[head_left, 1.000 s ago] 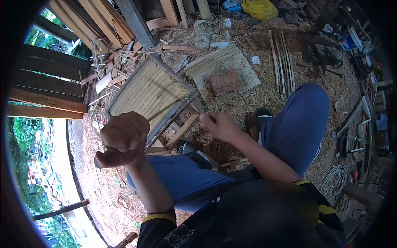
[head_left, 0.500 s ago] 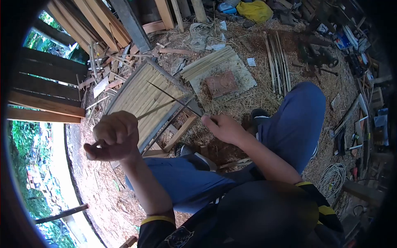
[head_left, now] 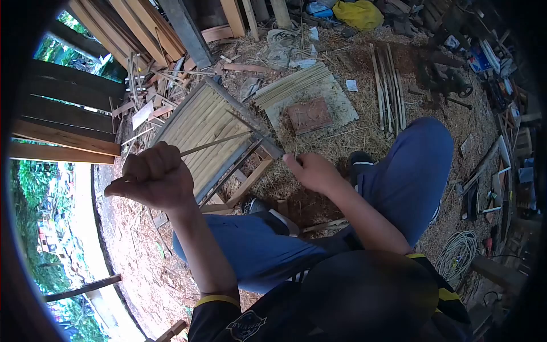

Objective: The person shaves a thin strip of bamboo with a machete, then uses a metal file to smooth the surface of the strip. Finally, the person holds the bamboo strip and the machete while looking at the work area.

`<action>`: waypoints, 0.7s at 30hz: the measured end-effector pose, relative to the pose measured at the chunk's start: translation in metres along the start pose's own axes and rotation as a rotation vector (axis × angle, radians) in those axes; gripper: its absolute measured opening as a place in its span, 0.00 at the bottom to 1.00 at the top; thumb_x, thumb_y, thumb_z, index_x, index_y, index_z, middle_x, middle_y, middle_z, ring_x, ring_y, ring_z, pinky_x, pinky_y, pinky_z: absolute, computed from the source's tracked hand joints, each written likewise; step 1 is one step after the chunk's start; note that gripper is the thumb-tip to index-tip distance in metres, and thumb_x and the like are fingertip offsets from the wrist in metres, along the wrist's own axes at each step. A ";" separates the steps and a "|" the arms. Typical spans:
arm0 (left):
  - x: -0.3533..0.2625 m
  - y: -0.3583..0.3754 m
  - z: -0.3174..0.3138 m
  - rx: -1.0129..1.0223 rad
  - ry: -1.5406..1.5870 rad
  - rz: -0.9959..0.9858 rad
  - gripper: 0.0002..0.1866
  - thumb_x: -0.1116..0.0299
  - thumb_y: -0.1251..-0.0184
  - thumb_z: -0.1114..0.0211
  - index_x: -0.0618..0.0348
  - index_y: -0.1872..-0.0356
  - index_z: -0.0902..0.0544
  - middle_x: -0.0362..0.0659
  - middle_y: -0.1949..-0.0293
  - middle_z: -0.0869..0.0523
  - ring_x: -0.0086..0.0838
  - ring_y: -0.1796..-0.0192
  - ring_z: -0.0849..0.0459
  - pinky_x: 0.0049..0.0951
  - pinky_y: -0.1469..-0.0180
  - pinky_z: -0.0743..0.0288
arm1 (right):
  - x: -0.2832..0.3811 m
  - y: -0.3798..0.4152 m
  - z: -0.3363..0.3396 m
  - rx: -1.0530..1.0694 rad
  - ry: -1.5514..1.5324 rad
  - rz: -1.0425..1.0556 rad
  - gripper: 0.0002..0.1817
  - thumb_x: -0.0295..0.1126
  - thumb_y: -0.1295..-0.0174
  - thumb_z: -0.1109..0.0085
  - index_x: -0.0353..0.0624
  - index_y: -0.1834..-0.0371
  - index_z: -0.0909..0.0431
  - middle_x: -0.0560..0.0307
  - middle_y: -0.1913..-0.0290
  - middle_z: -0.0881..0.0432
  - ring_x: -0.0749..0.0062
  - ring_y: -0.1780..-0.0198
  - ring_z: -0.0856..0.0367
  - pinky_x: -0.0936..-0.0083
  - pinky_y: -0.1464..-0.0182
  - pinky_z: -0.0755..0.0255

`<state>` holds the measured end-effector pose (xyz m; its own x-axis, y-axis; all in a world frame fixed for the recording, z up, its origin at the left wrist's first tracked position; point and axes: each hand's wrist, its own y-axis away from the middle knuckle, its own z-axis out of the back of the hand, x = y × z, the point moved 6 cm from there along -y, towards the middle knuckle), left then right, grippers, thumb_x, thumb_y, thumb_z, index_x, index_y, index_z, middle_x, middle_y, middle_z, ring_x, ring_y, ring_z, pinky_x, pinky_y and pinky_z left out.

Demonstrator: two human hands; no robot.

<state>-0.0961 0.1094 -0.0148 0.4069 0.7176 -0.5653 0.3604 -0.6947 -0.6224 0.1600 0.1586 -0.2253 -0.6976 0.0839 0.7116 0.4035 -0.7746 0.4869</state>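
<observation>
My left hand [head_left: 156, 178] is closed round a thin pale strip [head_left: 216, 142], its thumb stretched out to the left. The strip points right, over a framed panel of bamboo slats [head_left: 196, 128]. My right hand [head_left: 314, 172] is closed at the panel's right corner, on the near end of a thin dark blade [head_left: 246, 123]. That blade slants up and left across the panel, and its tip lies above the strip. Whether strip and blade touch is unclear. The handle is hidden in my fingers.
Beyond the panel, a reddish block [head_left: 309, 115] rests on a pale mat [head_left: 342, 108] beside a bundle of thin strips [head_left: 293, 85]. Long sticks [head_left: 387, 88] lie farther right. Planks [head_left: 128, 28] lean at back left. Coiled cord [head_left: 457, 251] lies at right.
My left hand has turned, and its thumb sticks out more. The strip sits slightly higher and the blade no longer visibly crosses past it to the left. The view has shifted slightly.
</observation>
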 end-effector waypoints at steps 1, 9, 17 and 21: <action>0.001 0.000 0.001 -0.005 -0.027 -0.002 0.37 0.23 0.29 0.58 0.45 0.82 0.48 0.30 0.85 0.53 0.20 0.80 0.57 0.28 0.76 0.63 | 0.005 0.003 0.002 -0.033 -0.015 0.063 0.40 0.66 0.27 0.55 0.32 0.63 0.15 0.38 0.72 0.16 0.43 0.64 0.14 0.54 0.56 0.23; -0.001 -0.008 0.007 -0.041 -0.013 0.008 0.38 0.22 0.30 0.57 0.45 0.82 0.49 0.30 0.85 0.53 0.20 0.80 0.57 0.28 0.76 0.64 | -0.002 0.008 0.002 -0.003 -0.064 0.020 0.40 0.64 0.26 0.54 0.32 0.68 0.15 0.40 0.75 0.17 0.45 0.65 0.13 0.54 0.58 0.23; -0.002 -0.008 0.015 -0.091 -0.016 0.032 0.38 0.22 0.32 0.52 0.45 0.82 0.48 0.31 0.86 0.53 0.20 0.80 0.57 0.28 0.76 0.63 | -0.002 0.012 0.009 -0.020 0.020 0.023 0.40 0.65 0.27 0.57 0.34 0.63 0.12 0.34 0.64 0.13 0.36 0.55 0.14 0.48 0.50 0.22; -0.001 -0.011 0.018 -0.168 -0.125 0.046 0.38 0.21 0.35 0.50 0.43 0.81 0.49 0.29 0.84 0.55 0.20 0.80 0.56 0.26 0.76 0.60 | -0.007 0.012 0.003 -0.090 0.024 0.047 0.40 0.64 0.26 0.55 0.32 0.66 0.14 0.39 0.73 0.16 0.42 0.63 0.13 0.54 0.56 0.22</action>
<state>-0.1150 0.1173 -0.0175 0.3222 0.6784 -0.6602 0.4832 -0.7176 -0.5015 0.1713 0.1504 -0.2228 -0.6937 0.0318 0.7196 0.3821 -0.8307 0.4050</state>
